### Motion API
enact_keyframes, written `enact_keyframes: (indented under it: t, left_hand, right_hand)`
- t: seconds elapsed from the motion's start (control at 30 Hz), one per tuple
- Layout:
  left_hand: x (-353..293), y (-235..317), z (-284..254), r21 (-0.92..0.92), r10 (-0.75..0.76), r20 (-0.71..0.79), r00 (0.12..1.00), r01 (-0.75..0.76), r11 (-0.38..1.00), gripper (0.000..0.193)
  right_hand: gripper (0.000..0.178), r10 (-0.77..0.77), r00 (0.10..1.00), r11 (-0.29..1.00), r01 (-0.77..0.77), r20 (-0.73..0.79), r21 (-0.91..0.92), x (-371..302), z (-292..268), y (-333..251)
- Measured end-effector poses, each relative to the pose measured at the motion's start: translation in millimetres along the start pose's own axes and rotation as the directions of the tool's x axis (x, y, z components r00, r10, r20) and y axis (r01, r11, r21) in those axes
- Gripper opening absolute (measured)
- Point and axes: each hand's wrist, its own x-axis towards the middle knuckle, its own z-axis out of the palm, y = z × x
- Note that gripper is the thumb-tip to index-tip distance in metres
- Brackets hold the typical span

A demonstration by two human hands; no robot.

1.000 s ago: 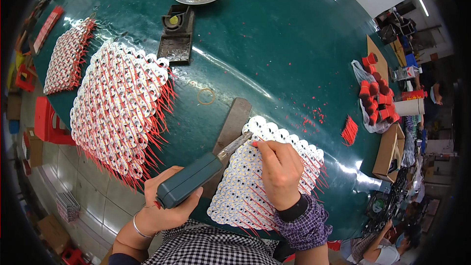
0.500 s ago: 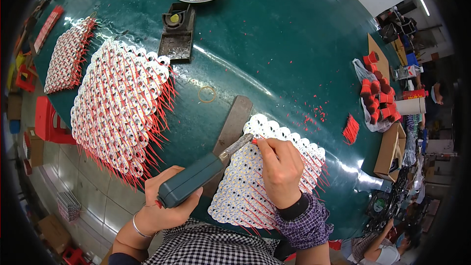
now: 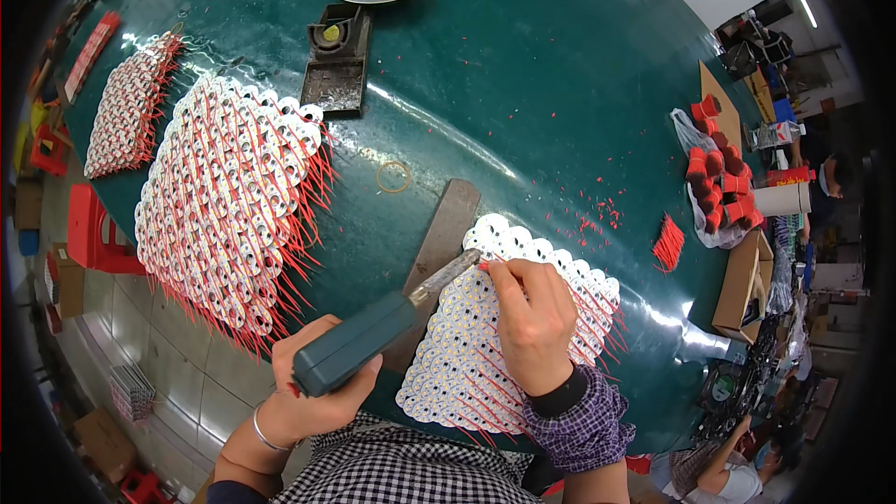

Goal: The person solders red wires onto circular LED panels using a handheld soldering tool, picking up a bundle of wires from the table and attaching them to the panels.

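**Soldering on disc panel, lower centre**

Soldering iron (image 3: 373, 336) gripped in left hand (image 3: 313, 392), tip at the white disc panel (image 3: 467, 364). Right hand (image 3: 532, 322) lies on the panel, fingers pinching a red wire (image 3: 486, 266). Metal plate (image 3: 439, 247) alongside. Bigger wired panel (image 3: 224, 205) mid-left; iron stand (image 3: 336, 61) top.

Bright overhead light glares off the green table (image 3: 560, 65); edges bend.

A dark green table (image 3: 560, 84) fills the frame; white round boards (image 3: 467, 364) with red wires lie lower centre, a teal soldering iron (image 3: 359, 350) lower left.
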Motion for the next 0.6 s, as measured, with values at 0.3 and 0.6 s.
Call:
enact_keyframes:
  t: [0.3, 0.6]
  left_hand:
    - [-12.7, 1.6, -3.1, -0.067, -0.043, -0.07, 0.997, 0.038, 0.997, 0.024]
    - [-12.1, 5.1, -4.1, -0.068, -0.058, 0.021, 0.998, 0.059, 0.996, 0.026]
  right_hand:
    - [0.026, -0.019, 1.0, 1.0, 0.019, -0.021, -0.007, 0.6, -14.2, -3.7]
    - [0.029, 0.025, 0.999, 0.991, -0.02, -0.037, 0.132, -15.6, -9.1, -7.3]
